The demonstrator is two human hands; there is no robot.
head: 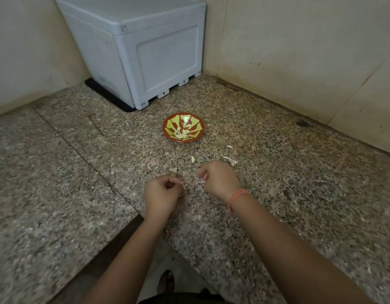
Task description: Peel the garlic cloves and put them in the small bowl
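Note:
A small red and yellow-green bowl (165, 128) stands on the granite counter (277, 183) with several peeled garlic cloves (183, 133) inside. Nearer to me, my left hand (162, 194) has its fingers curled and pinches a small garlic clove (178, 181) at the fingertips. My right hand (220, 179), with an orange band on the wrist, is curled too and holds a whitish piece of garlic or skin (204, 177). The hands sit a short way apart, below the bowl. Loose garlic pieces (192, 159) and scraps of skin (231, 160) lie between hands and bowl.
A grey plastic box (145, 51) on a black mat occupies the back corner of the counter. Tiled walls (310, 51) close in the back and right. The counter's inner corner edge (143, 218) lies under my left forearm, with floor and my foot below.

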